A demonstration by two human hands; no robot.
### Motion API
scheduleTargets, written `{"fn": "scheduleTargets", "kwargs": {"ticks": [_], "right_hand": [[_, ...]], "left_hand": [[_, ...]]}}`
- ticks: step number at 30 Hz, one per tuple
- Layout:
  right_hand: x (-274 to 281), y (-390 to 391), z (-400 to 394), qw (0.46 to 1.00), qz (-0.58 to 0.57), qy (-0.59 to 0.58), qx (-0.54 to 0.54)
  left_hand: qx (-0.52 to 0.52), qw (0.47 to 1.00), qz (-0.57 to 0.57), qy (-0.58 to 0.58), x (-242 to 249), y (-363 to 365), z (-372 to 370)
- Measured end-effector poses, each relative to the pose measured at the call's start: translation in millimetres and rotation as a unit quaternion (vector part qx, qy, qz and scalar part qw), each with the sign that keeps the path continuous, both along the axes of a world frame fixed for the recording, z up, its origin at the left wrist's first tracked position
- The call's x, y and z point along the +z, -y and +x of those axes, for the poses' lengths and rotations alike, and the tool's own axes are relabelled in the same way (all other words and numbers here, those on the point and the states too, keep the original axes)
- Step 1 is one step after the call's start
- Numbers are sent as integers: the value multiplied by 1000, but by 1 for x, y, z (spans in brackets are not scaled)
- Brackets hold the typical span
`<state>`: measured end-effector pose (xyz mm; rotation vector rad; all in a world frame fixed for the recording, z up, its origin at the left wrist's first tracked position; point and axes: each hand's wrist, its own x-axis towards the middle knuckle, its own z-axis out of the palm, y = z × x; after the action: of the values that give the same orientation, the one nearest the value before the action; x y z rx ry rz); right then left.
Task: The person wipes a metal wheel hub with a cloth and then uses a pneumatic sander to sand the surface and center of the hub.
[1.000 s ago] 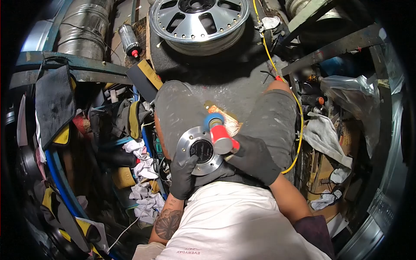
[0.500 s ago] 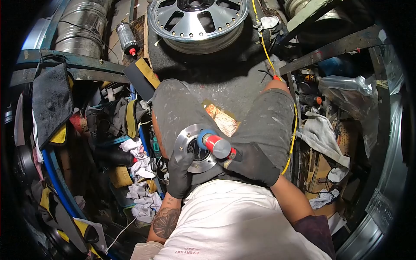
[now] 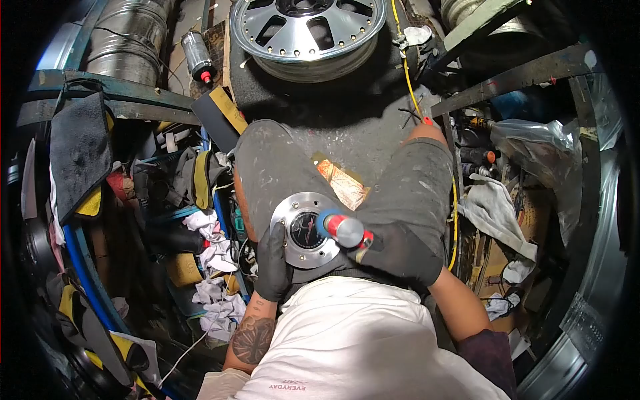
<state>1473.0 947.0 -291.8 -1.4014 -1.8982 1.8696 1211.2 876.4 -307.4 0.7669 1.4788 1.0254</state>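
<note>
My gloved left hand [image 3: 273,265] grips the left edge of a round silver wheel centre cap [image 3: 305,231], which has a black middle and bolts around its ring. The cap rests over my lap, face up. In my gloved right hand [image 3: 403,255] is a small red and silver power polisher [image 3: 347,232]. Its round blue pad [image 3: 325,221] overlaps the cap's right side in this view and looks smeared by motion. The fingers of my right hand are wrapped round the tool's body, partly hidden behind its head.
A polished alloy wheel [image 3: 310,30] lies on the dark padded surface ahead. A yellow hose [image 3: 408,77] runs down the right side. Crumpled cloths [image 3: 217,300] and a blue-framed rack crowd my left; a grey rag [image 3: 497,217] hangs at right. A bottle [image 3: 197,57] lies upper left.
The polisher has moved right and slightly down, off the cap's middle, uncovering its black face. My left thumb has shifted back towards the cap's edge.
</note>
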Motion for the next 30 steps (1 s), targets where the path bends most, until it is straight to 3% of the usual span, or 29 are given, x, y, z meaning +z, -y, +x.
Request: {"fn": "scheduleTargets", "kwargs": {"ticks": [3,6,8,11,12,14,20,24,27,28,30], "right_hand": [[6,-9,-9,999,-10,-39,-36],[-4,-3,-24,998,-9,-55,8],[-1,-2,-26,998,-1,-50,49],[3,0,-10,998,-31,-52,22],[9,-6,-6,999,-24,-8,35],[11,-10,-9,999,-20,5,28],[1,-8,-25,996,-48,-48,55],[17,-22,-22,997,-34,-12,64],[18,-29,-25,992,-16,-18,123],[13,-29,-23,990,-16,-19,137],[6,-30,-21,991,-62,11,120]], "left_hand": [[15,997,-40,57,-4,-3,2],[54,992,-71,83,-11,0,-1],[37,999,-32,16,-6,0,0],[27,999,-16,-15,-1,-1,2],[1,999,4,-33,-2,-1,0],[-3,1000,-28,0,-4,-6,3],[-50,985,42,-158,-1,-3,1],[-141,927,132,-321,-16,2,-3],[10,999,-15,-26,-6,-3,11],[-108,955,99,-258,-33,8,-6],[-37,988,42,-144,0,-4,7]]}}
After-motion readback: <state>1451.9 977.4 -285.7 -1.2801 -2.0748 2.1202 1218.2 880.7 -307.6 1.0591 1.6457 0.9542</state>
